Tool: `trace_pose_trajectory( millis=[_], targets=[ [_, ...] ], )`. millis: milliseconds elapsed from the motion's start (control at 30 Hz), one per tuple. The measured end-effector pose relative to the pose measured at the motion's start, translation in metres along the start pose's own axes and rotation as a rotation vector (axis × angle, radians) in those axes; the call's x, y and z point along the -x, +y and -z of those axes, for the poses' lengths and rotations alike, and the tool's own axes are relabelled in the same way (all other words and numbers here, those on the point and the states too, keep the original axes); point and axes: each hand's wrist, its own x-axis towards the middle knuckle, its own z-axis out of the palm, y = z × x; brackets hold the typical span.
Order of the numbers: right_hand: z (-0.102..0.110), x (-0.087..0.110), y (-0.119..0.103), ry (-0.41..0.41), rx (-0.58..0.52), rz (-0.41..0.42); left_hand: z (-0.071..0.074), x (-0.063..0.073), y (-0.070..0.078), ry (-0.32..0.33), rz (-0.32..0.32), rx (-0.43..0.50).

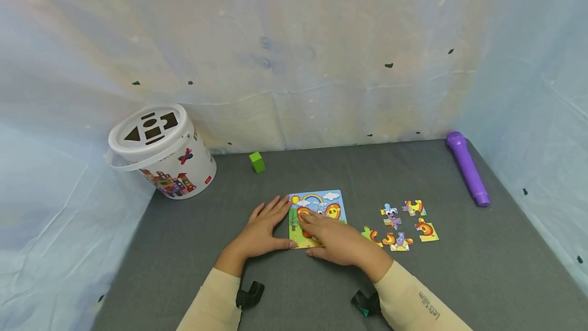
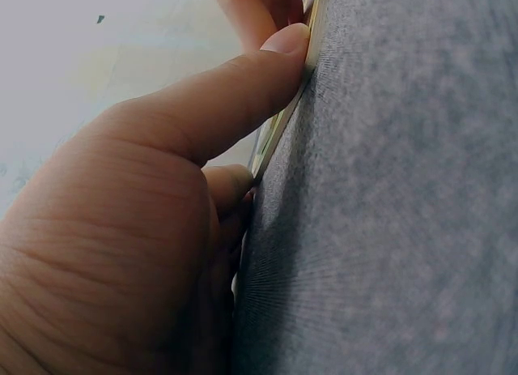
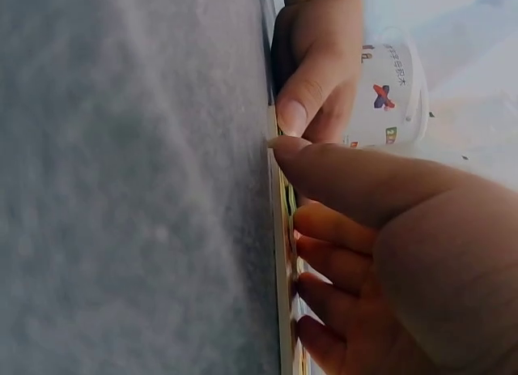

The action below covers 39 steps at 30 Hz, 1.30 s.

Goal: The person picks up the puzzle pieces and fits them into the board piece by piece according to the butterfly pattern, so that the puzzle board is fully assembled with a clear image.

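Observation:
A square picture puzzle (image 1: 340, 199) lies flat on the grey table, showing a rainbow, clouds and orange butterfly wings. My left hand (image 1: 264, 231) rests along its left edge, fingers extended, thumb at the near left corner. The right hand (image 1: 337, 241) lies over the puzzle's lower middle and hides part of the picture. In the right wrist view, its fingertips (image 3: 312, 286) touch the puzzle's face while the thumb (image 3: 324, 160) is at the near edge. Both thumbs come close together there. Loose puzzle pieces (image 1: 392, 217) lie to the right, some beside the right wrist.
A white bucket (image 1: 193, 165) with a shape-sorter lid stands at the back left. Near the back edge is a green block (image 1: 258, 163). A purple toy microphone (image 1: 469, 170) lies at the right. Pale cloth walls (image 1: 321, 91) enclose the table.

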Motion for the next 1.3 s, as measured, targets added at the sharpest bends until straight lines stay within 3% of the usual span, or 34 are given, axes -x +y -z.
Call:
trace_pose_trajectory(
  millis=[200, 467, 633, 833, 1067, 1300],
  targets=[
    [0.002, 0.0, 0.003, -0.003, -0.016, 0.003, -0.001, -0.001, -0.001, 0.003, -0.005, -0.007],
    [0.0, 0.002, -0.011, 0.093, 0.125, -0.038, -0.003, -0.001, -0.001, 0.029, -0.025, -0.002],
    [-0.004, 0.003, -0.02, 0.022, 0.133, -0.053, -0.001, -0.001, 0.0, 0.019, -0.019, -0.006],
    [-0.004, 0.002, -0.014, -0.041, 0.099, -0.056, 0.001, -0.001, 0.0, 0.003, -0.002, -0.017],
    [-0.002, 0.002, -0.009, -0.038, 0.047, -0.036, 0.001, 0.0, 0.001, -0.006, 0.007, -0.014],
    [-0.004, 0.002, -0.008, -0.031, 0.09, -0.034, 0.0, -0.001, -0.001, -0.003, 0.008, -0.011]
  ],
)
